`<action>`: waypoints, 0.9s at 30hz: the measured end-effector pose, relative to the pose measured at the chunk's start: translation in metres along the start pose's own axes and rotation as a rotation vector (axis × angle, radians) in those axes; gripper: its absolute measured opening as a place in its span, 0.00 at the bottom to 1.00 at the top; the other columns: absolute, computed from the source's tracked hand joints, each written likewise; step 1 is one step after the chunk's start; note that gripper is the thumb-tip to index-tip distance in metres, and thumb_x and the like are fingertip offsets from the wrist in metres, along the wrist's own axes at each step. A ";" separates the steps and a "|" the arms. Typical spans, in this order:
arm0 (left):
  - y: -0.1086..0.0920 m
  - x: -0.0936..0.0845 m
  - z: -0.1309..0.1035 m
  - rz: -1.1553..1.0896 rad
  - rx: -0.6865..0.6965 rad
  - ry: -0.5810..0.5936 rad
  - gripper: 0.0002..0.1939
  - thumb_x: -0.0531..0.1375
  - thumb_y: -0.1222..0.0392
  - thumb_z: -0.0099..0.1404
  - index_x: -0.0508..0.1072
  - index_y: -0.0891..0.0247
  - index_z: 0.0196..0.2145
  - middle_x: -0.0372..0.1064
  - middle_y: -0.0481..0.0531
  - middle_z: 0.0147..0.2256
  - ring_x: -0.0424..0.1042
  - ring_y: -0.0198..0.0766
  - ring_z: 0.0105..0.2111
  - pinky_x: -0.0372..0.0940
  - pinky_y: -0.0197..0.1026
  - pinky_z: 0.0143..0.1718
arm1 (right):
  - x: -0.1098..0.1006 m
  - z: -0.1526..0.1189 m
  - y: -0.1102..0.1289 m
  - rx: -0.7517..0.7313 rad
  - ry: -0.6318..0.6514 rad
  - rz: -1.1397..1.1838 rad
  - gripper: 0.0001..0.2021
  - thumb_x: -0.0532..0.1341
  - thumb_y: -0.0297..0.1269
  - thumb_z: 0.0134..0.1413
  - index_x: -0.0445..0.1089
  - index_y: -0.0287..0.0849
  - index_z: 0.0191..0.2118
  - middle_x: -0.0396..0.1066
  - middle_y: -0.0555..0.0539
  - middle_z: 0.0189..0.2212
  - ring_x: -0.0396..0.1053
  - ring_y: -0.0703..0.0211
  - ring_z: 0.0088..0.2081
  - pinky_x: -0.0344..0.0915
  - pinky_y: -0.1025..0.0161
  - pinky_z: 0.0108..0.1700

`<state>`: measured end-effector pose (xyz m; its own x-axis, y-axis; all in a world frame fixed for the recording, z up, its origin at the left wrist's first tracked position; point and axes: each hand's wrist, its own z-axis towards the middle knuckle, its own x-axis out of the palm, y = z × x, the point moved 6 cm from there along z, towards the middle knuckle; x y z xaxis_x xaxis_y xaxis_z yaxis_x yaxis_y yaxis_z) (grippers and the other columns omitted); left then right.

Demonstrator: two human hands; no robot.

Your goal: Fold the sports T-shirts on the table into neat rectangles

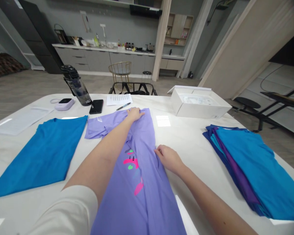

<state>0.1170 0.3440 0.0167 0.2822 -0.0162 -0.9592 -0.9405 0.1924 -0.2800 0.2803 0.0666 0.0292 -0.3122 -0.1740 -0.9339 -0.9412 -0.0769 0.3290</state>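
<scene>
A lavender T-shirt (pixel 127 199) with a pink and green print lies lengthwise on the white table in front of me. Its right side is folded inward over the middle, while one sleeve spreads out at the left. At the shirt's far end, near the collar, my left hand (pixel 135 114) grips the fabric, fingers bent. My right hand (pixel 168 158) pinches the right folded edge about halfway down. To the left lies a folded blue T-shirt (pixel 46 150), and on the right sits a stack of folded shirts (pixel 257 166) in blue, purple and navy.
Behind the shirt are a pen (pixel 123 106), a printed sheet (pixel 119 99), a black phone (pixel 96 106) and a water bottle (pixel 77 86). A lilac device (pixel 64 104) and papers (pixel 22 120) lie at the left. A white box (pixel 198 102) stands back right.
</scene>
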 end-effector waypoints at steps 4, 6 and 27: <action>-0.013 0.006 0.017 -0.004 0.026 0.020 0.22 0.58 0.40 0.65 0.78 0.58 0.46 0.73 0.61 0.54 0.64 0.59 0.58 0.54 0.61 0.58 | -0.001 0.000 -0.004 0.036 0.020 0.018 0.15 0.52 0.41 0.71 0.72 0.44 0.36 0.79 0.45 0.36 0.75 0.55 0.38 0.59 0.63 0.37; -0.017 0.006 0.023 -0.070 0.020 0.006 0.17 0.59 0.44 0.66 0.78 0.58 0.42 0.75 0.59 0.51 0.66 0.57 0.57 0.54 0.61 0.58 | -0.001 -0.002 -0.007 0.079 0.007 -0.014 0.14 0.51 0.40 0.71 0.71 0.45 0.36 0.79 0.45 0.35 0.75 0.54 0.36 0.58 0.62 0.35; 0.023 -0.009 -0.027 -0.216 0.231 -0.195 0.26 0.45 0.52 0.76 0.65 0.65 0.64 0.63 0.60 0.64 0.62 0.43 0.64 0.54 0.45 0.65 | -0.001 -0.015 -0.024 0.105 -0.190 -0.114 0.23 0.43 0.51 0.73 0.61 0.48 0.62 0.76 0.40 0.46 0.77 0.49 0.36 0.65 0.58 0.36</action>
<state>0.0878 0.3225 0.0184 0.5208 0.1021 -0.8475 -0.7944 0.4216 -0.4373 0.3055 0.0539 0.0243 -0.2125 0.0184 -0.9770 -0.9769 0.0190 0.2128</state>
